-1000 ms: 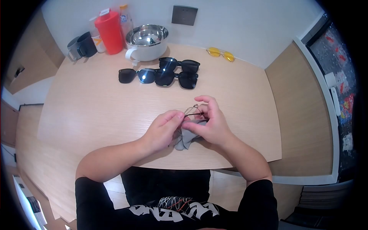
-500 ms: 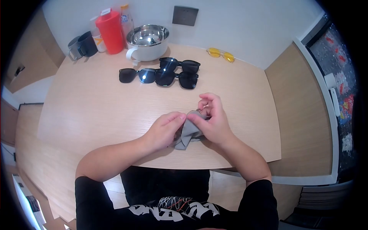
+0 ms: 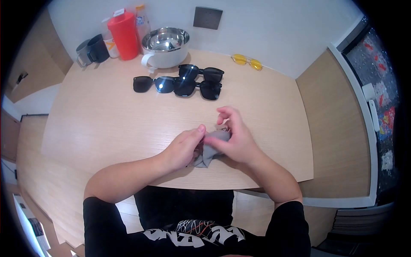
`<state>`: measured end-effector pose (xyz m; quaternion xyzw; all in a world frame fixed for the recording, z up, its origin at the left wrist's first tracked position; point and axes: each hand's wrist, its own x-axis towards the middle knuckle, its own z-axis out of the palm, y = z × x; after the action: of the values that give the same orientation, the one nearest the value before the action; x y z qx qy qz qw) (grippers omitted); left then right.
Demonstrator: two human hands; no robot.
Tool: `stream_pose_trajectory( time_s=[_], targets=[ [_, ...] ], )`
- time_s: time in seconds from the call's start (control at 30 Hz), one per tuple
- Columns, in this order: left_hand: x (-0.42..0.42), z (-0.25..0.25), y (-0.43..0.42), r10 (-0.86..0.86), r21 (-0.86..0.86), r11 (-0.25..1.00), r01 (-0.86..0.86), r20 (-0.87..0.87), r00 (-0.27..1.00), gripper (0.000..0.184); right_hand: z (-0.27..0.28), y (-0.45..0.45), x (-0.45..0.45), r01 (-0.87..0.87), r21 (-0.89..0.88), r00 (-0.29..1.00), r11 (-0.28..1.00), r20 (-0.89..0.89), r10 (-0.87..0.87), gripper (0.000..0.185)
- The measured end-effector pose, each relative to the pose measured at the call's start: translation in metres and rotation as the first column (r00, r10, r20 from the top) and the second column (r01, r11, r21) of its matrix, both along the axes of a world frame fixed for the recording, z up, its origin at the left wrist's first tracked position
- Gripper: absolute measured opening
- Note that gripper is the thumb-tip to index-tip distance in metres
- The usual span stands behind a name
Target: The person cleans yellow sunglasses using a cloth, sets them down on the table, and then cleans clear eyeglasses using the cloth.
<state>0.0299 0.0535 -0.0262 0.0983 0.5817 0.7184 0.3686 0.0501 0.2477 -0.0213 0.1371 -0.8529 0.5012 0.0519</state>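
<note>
Head view: the left hand (image 3: 182, 147) and the right hand (image 3: 240, 140) are positioned close together above the near, central part of the worktop (image 3: 107, 124). Between them is a pair of wire-framed glasses (image 3: 224, 128), partly covered by a grey cloth (image 3: 210, 154). Only a small metal section of the frame shows, at the fingers of the right hand. The left grip is narrow and appears to secure the left portion of the glasses; its exact contact is hidden. The right grip is closed on the cloth, thumb on the near face, index finger raised and curled clear. Change of state: half a second ago the cloth stood higher over the frame; the right thumb has since moved down and the upper edge of the cloth has lowered with it. In effect, the cloth now bears on a different area of the glasses, while both hands retain their hold. The lower end of the cloth hangs toward the near edge. Farther out, three pairs of dark sunglasses (image 3: 185, 87) form a group just in front of a white bowl (image 3: 165, 60). Yellow-lensed glasses (image 3: 240, 59) lie at the far right, beside the wall, well apart from the hands.
</note>
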Motion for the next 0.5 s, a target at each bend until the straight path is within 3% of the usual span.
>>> stream_pose_trajectory(
  time_s=[0.03, 0.13, 0.23, 0.27, 0.37, 0.5],
  targets=[
    [0.001, 0.001, 0.001, -0.005, 0.000, 1.000, 0.005, -0.034, 0.999, 0.047, 0.002, -0.002, 0.002, -0.047, 0.071, 0.998, 0.996, -0.027, 0.049, 0.070],
    [0.000, 0.000, 0.000, -0.007, -0.007, 1.000, 0.006, -0.056, 0.998, 0.048, -0.002, -0.005, 0.001, -0.059, 0.059, 0.997, 0.997, -0.056, 0.062, 0.065],
    [0.001, 0.006, 0.000, 0.024, -0.033, 0.999, -0.024, -0.015, 1.000, 0.049, 0.005, -0.002, -0.001, 0.073, -0.103, 0.995, 0.992, 0.082, -0.064, 0.062],
    [0.002, 0.008, 0.000, 0.038, -0.045, 0.998, -0.038, 0.003, 0.999, 0.049, -0.008, 0.005, -0.007, 0.088, -0.168, 0.995, 0.982, 0.057, -0.080, 0.061],
    [0.000, 0.006, -0.001, 0.014, -0.047, 0.999, -0.013, 0.010, 1.000, 0.049, -0.005, 0.001, -0.005, 0.017, -0.218, 0.997, 0.976, 0.071, -0.002, 0.061],
    [-0.001, 0.003, -0.002, -0.041, -0.045, 0.998, 0.039, -0.048, 0.998, 0.049, -0.006, -0.001, 0.001, -0.074, 0.014, 0.997, 0.997, 0.013, 0.073, 0.060]
  ],
)
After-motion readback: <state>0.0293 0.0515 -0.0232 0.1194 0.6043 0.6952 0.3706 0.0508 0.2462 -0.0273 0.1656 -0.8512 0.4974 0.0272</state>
